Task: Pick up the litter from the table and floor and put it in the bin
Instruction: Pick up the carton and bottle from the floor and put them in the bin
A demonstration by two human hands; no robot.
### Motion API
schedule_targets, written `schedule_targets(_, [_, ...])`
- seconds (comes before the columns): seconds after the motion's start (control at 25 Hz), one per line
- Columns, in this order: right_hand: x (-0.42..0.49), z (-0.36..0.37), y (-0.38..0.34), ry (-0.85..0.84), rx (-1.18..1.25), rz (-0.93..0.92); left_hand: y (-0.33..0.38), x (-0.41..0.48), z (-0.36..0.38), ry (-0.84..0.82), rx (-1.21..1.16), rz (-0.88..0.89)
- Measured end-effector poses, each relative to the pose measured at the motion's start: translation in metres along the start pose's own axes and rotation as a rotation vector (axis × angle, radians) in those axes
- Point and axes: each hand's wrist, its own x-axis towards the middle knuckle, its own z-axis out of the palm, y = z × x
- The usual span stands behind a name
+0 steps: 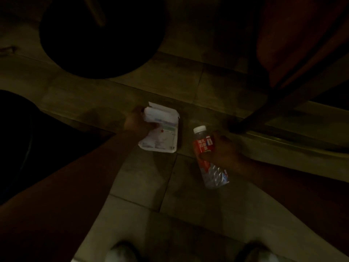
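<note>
- The scene is very dark; the view is looking straight down at a floor of grey-green square tiles [143, 178].
- The left hand [137, 122] is reaching down and closing its grip on a white flat cardboard carton w/ a small red mark and printed text [162, 135]. The thumb is lying on top and the fingers are curling around the left edge near an open flap.
- Whether the carton is lifting off the tiles or lying on them, I cannot tell.
- The right hand [223, 150] is wrapping its grip around the middle of a clear plastic bottle w/ a red label and a white cap [206, 148]. The bottle is tilting, cap pointing away from the person, bottom end toward the camera.
- Carton and bottle are near each other but apart, approx. at the centre of the view.
- A dark slanted furniture leg [264, 112] is standing just beyond the bottle, under a reddish-brown surface [294, 44], maybe the table.
- A big round black shape [102, 36] is filling the upper left.
- Two light-coloured shoes [120, 252] are showing at the bottom edge.
</note>
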Motion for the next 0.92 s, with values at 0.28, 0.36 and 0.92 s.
schedule_targets(0.28, [-0.099,-0.017,-0.008,0.016,-0.075,0.075,0.032,-0.115,-0.023,0.032,-0.19,-0.105])
schedule_targets(0.36, [-0.122,-0.026,-0.017,0.005,-0.116,0.097,0.045,-0.148,-0.029,-0.005,-0.111,-0.113])
schedule_targets(0.92, [-0.294,-0.117,-0.104,-0.025,-0.039,0.157,0.159,-0.323,-0.125,0.127,-0.287,-0.277])
